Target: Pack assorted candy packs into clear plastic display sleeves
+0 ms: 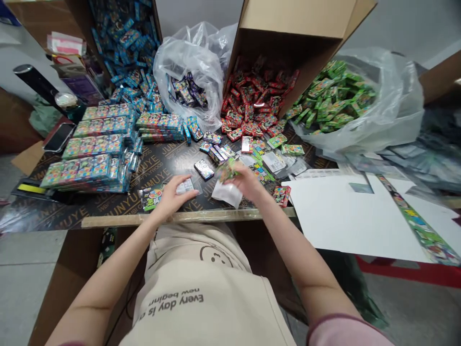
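Note:
My left hand [175,194] is near the table's front edge, thumb and fingers around a small pack with a pale printed face [185,186]. Beside it lies a colourful packet [151,198], partly under the hand. My right hand [247,181] is closed on a small green pack [226,170], which is blurred. A whitish plastic bag [227,193] hangs just below those fingers; whether they grip it too I cannot tell. Between the hands and slightly farther back lies a dark-edged small box [204,169], with purple boxes [218,154] behind it.
Stacked multicoloured packs [82,163] stand at left near a phone [59,138]. Blue boxes [133,41] spill from a carton; red boxes [252,101] lie in another carton [295,36]. Plastic bags hold purple packs [187,91] and green packs [338,96]. White card sheets [349,216] cover the right.

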A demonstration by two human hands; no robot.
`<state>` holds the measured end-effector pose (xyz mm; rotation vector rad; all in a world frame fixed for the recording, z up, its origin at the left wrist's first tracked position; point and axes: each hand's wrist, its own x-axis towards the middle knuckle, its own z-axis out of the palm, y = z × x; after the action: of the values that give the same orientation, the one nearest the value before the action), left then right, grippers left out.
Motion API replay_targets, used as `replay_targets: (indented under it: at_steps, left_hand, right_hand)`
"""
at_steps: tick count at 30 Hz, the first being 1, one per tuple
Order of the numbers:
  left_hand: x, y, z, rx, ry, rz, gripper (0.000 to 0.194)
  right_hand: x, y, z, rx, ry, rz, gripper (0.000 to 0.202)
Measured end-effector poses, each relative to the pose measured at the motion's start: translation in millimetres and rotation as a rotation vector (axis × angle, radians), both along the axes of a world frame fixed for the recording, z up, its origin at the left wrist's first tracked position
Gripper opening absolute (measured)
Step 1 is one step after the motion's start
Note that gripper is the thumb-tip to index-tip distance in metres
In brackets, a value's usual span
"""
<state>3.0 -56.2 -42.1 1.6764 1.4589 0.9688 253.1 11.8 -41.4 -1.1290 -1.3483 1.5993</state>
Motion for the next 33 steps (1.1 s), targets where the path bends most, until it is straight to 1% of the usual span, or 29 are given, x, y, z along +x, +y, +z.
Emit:
replay_targets:
  at_steps: [1, 2, 3, 4, 5, 7, 9, 10, 12, 14, 15, 16, 18, 20, 21, 23, 25, 27, 29, 32, 33]
  left_hand:
    - [7.3, -1.4, 2.5, -0.073, -0.099, -0.023, 0.043]
    - [14.1, -2.9, 4.0, -0.145, -0.184, -0.042, 0.038]
    - [19.9, -4.4, 4.6, -0.209, -0.258, -0.054, 0.035]
    - [24.2, -5.7, 4.7, -0.261, -0.323, -0.057, 0.033]
    - [26.8, -6.9, 4.4, -0.301, -0.382, -0.050, 0.034]
    - [27.2, -8.5, 3.8, -0.350, -0.497, -0.011, 0.038]
    - [22.6, -8.9, 3.8, -0.393, -0.607, 0.047, 0.041]
    - [19.5, -8.8, 3.9, -0.425, -0.663, 0.072, 0.041]
    - [13.9, -8.6, 3.9, -0.514, -0.785, 0.092, 0.039]
    - [11.6, -8.9, 2.8, -0.618, -0.904, 0.056, 0.040]
    - [12.1, -9.4, 1.7, -0.662, -0.953, 0.034, 0.041]
    - [13.6, -10.2, 0.3, -0.695, -0.994, 0.020, 0.044]
    - [18.2, -12.3, -2.9, -0.743, -1.030, 0.011, 0.048]
    - [22.1, -14.3, -5.2, -0.741, -0.996, 0.025, 0.051]
    - [22.9, -15.1, -5.5, -0.707, -0.957, 0.043, 0.051]
    - [22.0, -16.2, -4.5, -0.593, -0.862, 0.099, 0.050]
    - [19.4, -17.0, -2.1, -0.476, -0.765, 0.170, 0.046]
    - [17.3, -17.9, -0.2, -0.429, -0.679, 0.201, 0.040]
    - [17.0, -18.5, -0.2, -0.443, -0.667, 0.200, 0.037]
    - [16.3, -16.1, -4.1, -0.502, -0.724, 0.160, 0.037]
    - [14.6, -13.8, -6.0, -0.491, -0.704, 0.138, 0.039]
  right_hand:
    - [-13.4, -13.8, 2.5, -0.199, 0.117, 0.209, 0.041]
    - [-25.5, -26.1, 3.1, -0.361, 0.200, 0.367, 0.043]
    - [-35.8, -36.4, 2.0, -0.481, 0.259, 0.472, 0.047]
    - [-43.9, -44.3, -0.5, -0.559, 0.295, 0.527, 0.050]
    - [-49.7, -49.9, -3.8, -0.597, 0.314, 0.532, 0.054]
    - [-54.8, -55.0, -11.3, -0.581, 0.300, 0.461, 0.062]
    - [-53.4, -55.0, -18.2, -0.451, 0.233, 0.334, 0.068]
    - [-51.5, -54.3, -21.0, -0.336, 0.198, 0.268, 0.069]
    - [-47.6, -53.8, -24.9, -0.040, 0.141, 0.186, 0.076]
    - [-46.5, -55.6, -26.2, 0.235, 0.099, 0.185, 0.096]
    - [-47.5, -57.4, -25.8, 0.330, 0.079, 0.204, 0.104]
    - [-49.5, -59.5, -24.8, 0.393, 0.062, 0.217, 0.107]
    - [-55.1, -63.3, -20.8, 0.459, 0.041, 0.209, 0.100]
    - [-59.7, -64.8, -14.8, 0.521, -0.013, 0.170, 0.091]
    - [-60.8, -64.4, -11.6, 0.568, -0.074, 0.149, 0.087]
    - [-60.7, -62.3, -6.2, 0.688, -0.264, 0.121, 0.081]
    - [-59.0, -60.2, -3.8, 0.787, -0.455, 0.156, 0.081]
    - [-57.8, -59.8, -5.0, 0.831, -0.544, 0.224, 0.083]
    - [-58.0, -61.1, -8.7, 0.840, -0.503, 0.244, 0.083]
    - [-58.2, -61.7, -15.3, 0.846, -0.349, 0.141, 0.081]
    - [-57.5, -60.3, -17.4, 0.845, -0.318, 0.101, 0.080]
